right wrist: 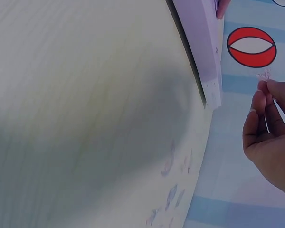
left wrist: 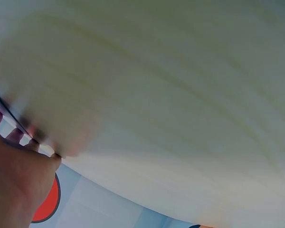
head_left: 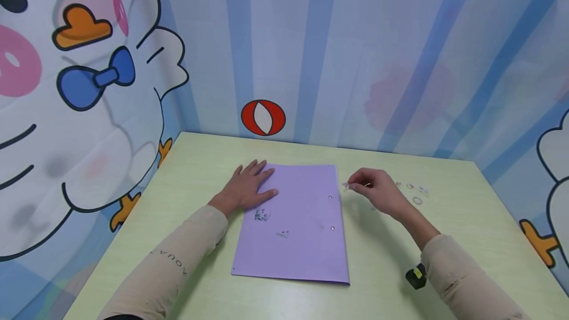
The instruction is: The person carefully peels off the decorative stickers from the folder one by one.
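Observation:
A purple folder [head_left: 306, 256] lies on the table with two small plant-patterned stickers, a rounder one [head_left: 262, 215] and a smaller one [head_left: 283, 234], on its cover. Across the folder's upper left edge rests my left hand [head_left: 243, 187], fingers spread and straight; the left wrist view shows that hand [left wrist: 19, 175] at its lower left. Just off the folder's right edge, my right hand [head_left: 380, 191] pinches a small clear sticker [head_left: 346, 186] between thumb and forefinger. In the right wrist view, the pinched sticker [right wrist: 265, 74] stands above the fingertips, its print too faint to read.
Several small loose stickers lie on the pale table [head_left: 204, 162] behind and right of my right hand, including a ring-shaped one [head_left: 417, 201]. Two metal rivets [head_left: 332, 228] show along the folder's right side. A cartoon-printed curtain [head_left: 280, 53] hangs behind the table.

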A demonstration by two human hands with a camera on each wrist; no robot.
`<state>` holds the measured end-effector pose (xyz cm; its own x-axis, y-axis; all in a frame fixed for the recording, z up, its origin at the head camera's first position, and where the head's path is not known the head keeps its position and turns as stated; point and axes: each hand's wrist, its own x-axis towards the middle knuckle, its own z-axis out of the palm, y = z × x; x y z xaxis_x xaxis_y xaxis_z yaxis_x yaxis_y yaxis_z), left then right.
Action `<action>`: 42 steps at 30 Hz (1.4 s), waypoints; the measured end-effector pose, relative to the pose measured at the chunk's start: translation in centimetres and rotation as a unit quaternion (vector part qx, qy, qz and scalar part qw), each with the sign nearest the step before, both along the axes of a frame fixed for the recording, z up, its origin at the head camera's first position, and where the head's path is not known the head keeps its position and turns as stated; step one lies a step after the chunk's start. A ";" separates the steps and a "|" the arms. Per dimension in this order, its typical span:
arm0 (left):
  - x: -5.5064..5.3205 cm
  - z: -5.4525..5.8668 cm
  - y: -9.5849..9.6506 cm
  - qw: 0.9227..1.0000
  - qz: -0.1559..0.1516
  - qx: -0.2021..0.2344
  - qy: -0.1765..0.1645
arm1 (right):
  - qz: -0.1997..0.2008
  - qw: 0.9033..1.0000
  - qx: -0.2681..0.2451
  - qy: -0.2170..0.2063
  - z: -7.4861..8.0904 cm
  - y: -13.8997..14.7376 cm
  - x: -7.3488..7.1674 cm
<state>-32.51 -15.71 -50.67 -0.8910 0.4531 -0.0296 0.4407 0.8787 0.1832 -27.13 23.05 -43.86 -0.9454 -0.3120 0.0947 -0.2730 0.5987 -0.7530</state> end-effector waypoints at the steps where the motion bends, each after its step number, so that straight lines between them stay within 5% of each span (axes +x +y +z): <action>1: 0.0 0.0 0.0 1.000 0.000 0.000 0.000 | -0.003 1.000 0.001 -0.002 0.1 0.4 0.0; 20: 0.2 0.2 0.1 1.000 0.004 0.002 -0.002 | -0.096 0.994 0.038 -0.037 -0.8 10.2 1.5; 30: 0.1 0.2 0.1 1.000 -0.001 -0.002 0.002 | -0.108 0.989 0.069 -0.069 -1.9 16.0 2.1; 42: 0.2 0.1 0.1 1.000 0.000 0.000 0.000 | -0.117 0.984 0.120 -0.066 -3.9 18.1 2.2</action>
<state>-32.28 -15.61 -50.60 -0.8910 0.4529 -0.0300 0.4406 0.8789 0.1829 -24.88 41.13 -47.80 -0.9931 -0.0824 -0.0830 -0.0160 0.7986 -0.6017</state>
